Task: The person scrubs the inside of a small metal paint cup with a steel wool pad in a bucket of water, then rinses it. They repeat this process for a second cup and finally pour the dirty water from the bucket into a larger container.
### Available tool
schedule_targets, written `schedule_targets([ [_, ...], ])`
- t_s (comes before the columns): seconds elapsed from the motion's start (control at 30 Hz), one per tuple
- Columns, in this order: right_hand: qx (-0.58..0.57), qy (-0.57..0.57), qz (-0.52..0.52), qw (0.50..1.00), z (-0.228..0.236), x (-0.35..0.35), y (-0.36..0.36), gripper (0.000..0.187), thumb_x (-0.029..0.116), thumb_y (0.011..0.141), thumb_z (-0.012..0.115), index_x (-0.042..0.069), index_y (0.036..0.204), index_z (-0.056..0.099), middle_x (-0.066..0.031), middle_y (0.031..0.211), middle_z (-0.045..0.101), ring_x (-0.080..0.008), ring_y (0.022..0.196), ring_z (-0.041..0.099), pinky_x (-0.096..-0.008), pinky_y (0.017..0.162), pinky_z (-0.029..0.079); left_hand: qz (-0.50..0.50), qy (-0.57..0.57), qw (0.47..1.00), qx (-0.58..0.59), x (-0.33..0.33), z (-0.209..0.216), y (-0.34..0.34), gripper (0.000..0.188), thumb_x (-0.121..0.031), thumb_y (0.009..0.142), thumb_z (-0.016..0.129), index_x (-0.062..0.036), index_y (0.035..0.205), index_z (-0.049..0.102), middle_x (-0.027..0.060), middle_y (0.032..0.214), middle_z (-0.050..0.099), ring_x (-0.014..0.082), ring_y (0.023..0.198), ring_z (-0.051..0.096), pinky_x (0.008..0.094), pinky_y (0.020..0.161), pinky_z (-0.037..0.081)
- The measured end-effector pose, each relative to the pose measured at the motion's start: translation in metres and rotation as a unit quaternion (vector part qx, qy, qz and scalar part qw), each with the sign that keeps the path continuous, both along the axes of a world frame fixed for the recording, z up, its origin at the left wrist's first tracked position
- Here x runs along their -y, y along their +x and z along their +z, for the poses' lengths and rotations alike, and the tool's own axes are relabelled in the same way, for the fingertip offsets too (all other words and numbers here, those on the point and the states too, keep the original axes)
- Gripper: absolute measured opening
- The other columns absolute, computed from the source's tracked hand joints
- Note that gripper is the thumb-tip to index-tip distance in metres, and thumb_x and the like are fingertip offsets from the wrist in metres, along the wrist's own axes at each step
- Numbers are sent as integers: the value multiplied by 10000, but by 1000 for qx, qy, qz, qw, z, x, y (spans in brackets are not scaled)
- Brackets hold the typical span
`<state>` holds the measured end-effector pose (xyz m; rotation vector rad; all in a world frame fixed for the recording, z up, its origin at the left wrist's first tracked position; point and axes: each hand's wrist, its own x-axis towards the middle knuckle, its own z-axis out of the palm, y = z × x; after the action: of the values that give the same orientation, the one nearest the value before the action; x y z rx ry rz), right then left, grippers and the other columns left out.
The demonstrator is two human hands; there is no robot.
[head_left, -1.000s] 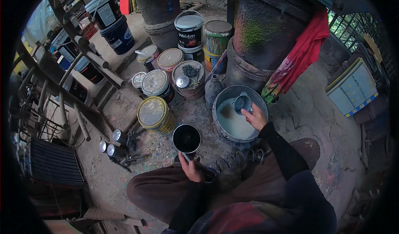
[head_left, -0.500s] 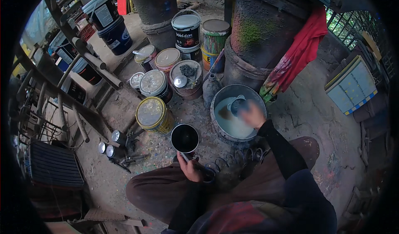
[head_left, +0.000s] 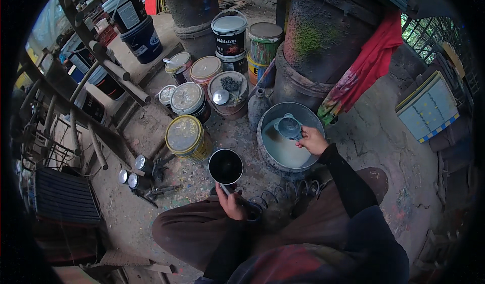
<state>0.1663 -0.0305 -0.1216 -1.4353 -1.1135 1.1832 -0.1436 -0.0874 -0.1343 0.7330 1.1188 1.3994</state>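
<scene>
My left hand [head_left: 235, 205] is closed round the handle of a spray gun, whose open round cup [head_left: 226, 166] faces up and looks dark inside. A coiled hose [head_left: 285, 193] runs beside that hand. On the right, my right hand [head_left: 311, 140] grips the handle of a small translucent bluish cup [head_left: 289, 126]. This cup is over a wide grey pot [head_left: 263, 150] holding milky whitish liquid [head_left: 293, 155]; how much is in the cup I cannot tell. Left of the pot stands a grubby grey bottle [head_left: 258, 110].
A yellow bucket [head_left: 186, 135] and several lidded paint buckets [head_left: 189, 99] stand ahead. Several spray guns [head_left: 144, 170] lie at left, near a wooden frame [head_left: 96, 127]. A red cloth [head_left: 366, 62] hangs by a big dark drum [head_left: 323, 36].
My right hand has raised the bluish cup slightly and turned it, so it shows clearly over the liquid. The left hand and the spray gun have barely moved.
</scene>
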Motion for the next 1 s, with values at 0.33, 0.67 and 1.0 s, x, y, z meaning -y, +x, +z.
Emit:
schedule_targets([
  [0.33, 583, 139, 23, 800, 71, 48, 44, 113, 63, 763, 583, 56, 865, 533, -136, 751, 571, -333, 721, 599, -430, 612, 476, -19, 30, 999, -22, -1, -4, 1, 685, -37, 738, 467, -26, 1392, 265, 101, 1129, 481, 169, 967, 501, 277, 752, 450],
  [0.67, 581, 48, 58, 810, 57, 95, 50, 149, 27, 722, 595, 62, 859, 550, -128, 823, 565, -347, 787, 572, -426, 665, 465, -113, 65, 988, -80, 5, 7, 1, 593, -10, 756, 611, 0, 1309, 398, 118, 1148, 538, 179, 1006, 527, 286, 801, 440],
  [1.0, 502, -2, 51, 864, 39, 103, 47, 133, 84, 771, 608, 43, 886, 555, -158, 854, 617, -368, 819, 584, -445, 689, 465, -264, -10, 915, 305, 5, 62, -3, 584, -227, 741, 519, 17, 1258, 397, 213, 1167, 501, 368, 997, 543, 470, 652, 513],
])
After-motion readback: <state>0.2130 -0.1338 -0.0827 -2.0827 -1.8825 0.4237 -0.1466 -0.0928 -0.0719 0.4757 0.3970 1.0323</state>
